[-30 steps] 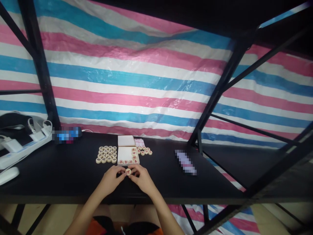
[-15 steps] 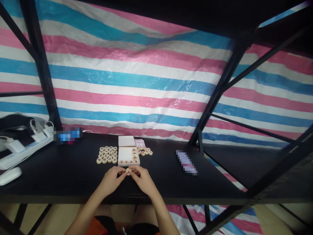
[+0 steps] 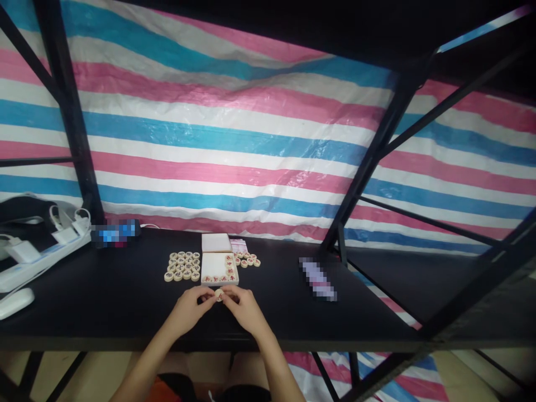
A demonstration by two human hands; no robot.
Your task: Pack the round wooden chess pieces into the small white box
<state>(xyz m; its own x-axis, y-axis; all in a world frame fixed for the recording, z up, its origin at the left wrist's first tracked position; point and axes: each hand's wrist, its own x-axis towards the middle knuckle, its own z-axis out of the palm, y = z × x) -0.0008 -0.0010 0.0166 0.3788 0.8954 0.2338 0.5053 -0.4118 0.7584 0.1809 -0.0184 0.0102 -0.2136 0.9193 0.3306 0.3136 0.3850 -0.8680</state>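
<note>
Pressure ought to stay light on the small round piece (image 3: 219, 295) that both hands share, since a disc gripped from two sides could slip out sideways if one thumb pushed harder than the other. From where I stand, the left hand (image 3: 192, 304) pinches its left rim and the right hand (image 3: 240, 306) pinches the opposite rim, thumbs nearest the body, index fingers beyond. I'd turn it by small rolls of the fingertips, leaving the face uncovered; a red mark shows there, too small for me to read. It sits just on the body's side of the open white box (image 3: 211, 265), over the table (image 3: 276, 304), and whether it rests on the surface I can't tell. I'd keep the knuckles off the box's near wall, because a knock might disturb the red-marked pieces (image 3: 230, 271) lined along the near and right sides inside. The black-marked pieces (image 3: 186, 268) stand in rows to the left, the loose red pieces (image 3: 250, 261) just to the right of the box, both apart from the fingers. As for the pose, the forearms slant inward from below like a narrowing V, wrists low, backs of the hands upward, other fingers curled loosely.
</note>
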